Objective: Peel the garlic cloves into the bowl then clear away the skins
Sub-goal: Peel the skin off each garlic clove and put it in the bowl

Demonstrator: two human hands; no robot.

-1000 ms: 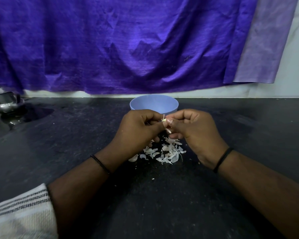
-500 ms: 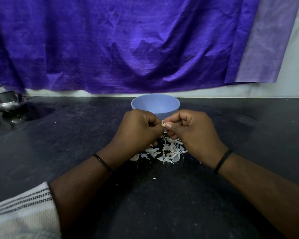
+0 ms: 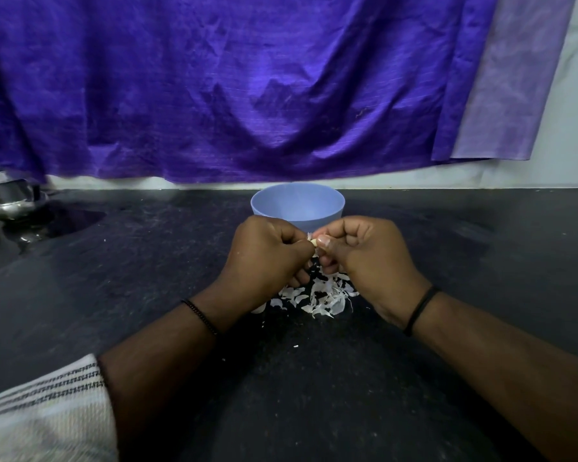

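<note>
- Little has shifted since a second ago: both hands stay together over the skins, and the white flake that stuck out under the right hand's thumb then no longer shows.
- At the far left edge a shiny metal pot (image 3: 9,200) stands on the dark surface (image 3: 131,278).
- At the lower left, a striped sleeve (image 3: 44,415) covers the left arm.
- Left hand (image 3: 267,258) is curled, its fingertips pinching the garlic clove (image 3: 313,242).
- That clove sits between the two hands, just in front of the blue bowl (image 3: 297,205); whether anything lies in the bowl cannot be told.
- Below the hands a heap of white skins (image 3: 317,296) lies on the surface.
- Right hand (image 3: 367,258) is curled too, thumb and forefinger nipping the clove's other side.
- Purple cloth (image 3: 231,88) hangs behind.
</note>
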